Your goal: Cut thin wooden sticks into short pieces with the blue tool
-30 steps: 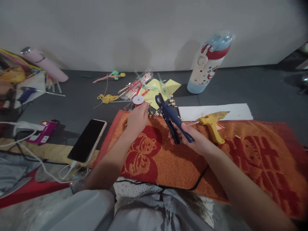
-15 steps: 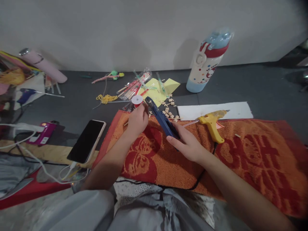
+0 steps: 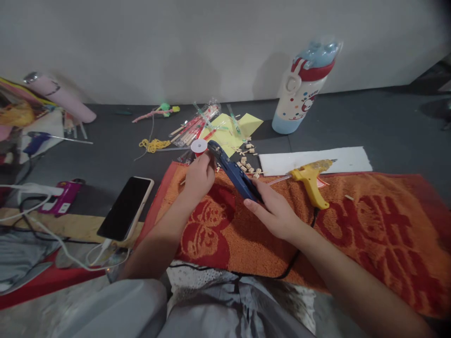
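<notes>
My right hand (image 3: 276, 213) is wrapped round the handles of a blue plier-like hand tool (image 3: 234, 173), which slants up and left above the towel. By the tool's head is my left hand (image 3: 200, 176), its fingers pinched together; what they hold, if anything, is hidden. Just beyond the left fingers stands a white-topped spool (image 3: 199, 146) with red on it. To the right of the tool's head lie several small cut wooden pieces (image 3: 244, 164). An orange and red towel (image 3: 260, 244) spreads beneath both hands.
A yellow glue gun (image 3: 312, 180) rests on the towel and a white strip (image 3: 347, 159). Behind are yellow paper (image 3: 225, 136), wrapped sticks (image 3: 193, 129), yellow cord (image 3: 155, 144) and a bottle (image 3: 299, 98). A phone (image 3: 125, 209) with a charging cable lies at left.
The view has shifted slightly. The blue tool's head sits marginally further left, close to my left fingers; both hands keep nearly the same pose.
</notes>
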`<state>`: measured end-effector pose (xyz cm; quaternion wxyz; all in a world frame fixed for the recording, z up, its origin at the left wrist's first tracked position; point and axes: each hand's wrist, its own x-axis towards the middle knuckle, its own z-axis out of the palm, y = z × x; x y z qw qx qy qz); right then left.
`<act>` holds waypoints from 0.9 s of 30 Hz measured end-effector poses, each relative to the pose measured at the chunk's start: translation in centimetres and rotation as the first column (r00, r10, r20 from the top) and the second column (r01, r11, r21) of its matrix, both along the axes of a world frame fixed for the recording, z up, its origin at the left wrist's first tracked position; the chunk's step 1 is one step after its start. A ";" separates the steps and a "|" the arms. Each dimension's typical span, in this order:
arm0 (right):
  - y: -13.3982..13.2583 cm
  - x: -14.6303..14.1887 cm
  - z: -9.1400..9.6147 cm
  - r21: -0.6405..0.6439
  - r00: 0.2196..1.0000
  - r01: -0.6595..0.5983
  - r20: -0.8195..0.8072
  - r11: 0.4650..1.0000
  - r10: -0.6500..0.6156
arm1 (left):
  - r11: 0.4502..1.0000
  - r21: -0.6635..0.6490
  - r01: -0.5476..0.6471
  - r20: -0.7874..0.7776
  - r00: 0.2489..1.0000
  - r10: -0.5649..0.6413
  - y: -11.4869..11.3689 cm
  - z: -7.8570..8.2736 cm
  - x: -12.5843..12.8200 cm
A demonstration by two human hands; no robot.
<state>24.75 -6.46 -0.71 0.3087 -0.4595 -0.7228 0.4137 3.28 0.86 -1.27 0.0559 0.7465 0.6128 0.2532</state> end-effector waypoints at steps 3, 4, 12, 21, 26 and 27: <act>0.0 0.0 -0.2 -0.015 1.000 0.006 -0.019 1.000 -0.007 | 1.000 -0.006 0.004 -0.011 1.000 -0.004 0.1 -0.1 0.0; 0.0 0.1 -0.3 -0.023 1.000 0.008 -0.026 1.000 -0.009 | 1.000 -0.006 0.008 -0.009 1.000 -0.008 0.1 -0.1 0.0; 0.1 0.1 -0.5 -0.051 0.999 0.005 -0.047 0.999 -0.007 | 1.000 -0.011 0.005 -0.036 0.999 -0.005 0.0 0.3 0.1; 0.3 0.1 -1.0 -0.084 0.999 0.027 -0.044 0.996 -0.030 | 1.000 -0.025 -0.001 -0.071 0.997 -0.001 0.0 0.5 0.2; 0.4 0.1 -1.0 -0.099 0.997 0.035 -0.066 0.994 -0.042 | 0.993 -0.111 -0.025 -0.102 0.995 0.013 0.1 0.8 0.2; 0.4 0.1 -1.1 -0.102 0.997 0.033 -0.063 0.994 -0.040 | 0.991 -0.129 -0.026 -0.107 0.994 0.012 0.1 0.8 0.2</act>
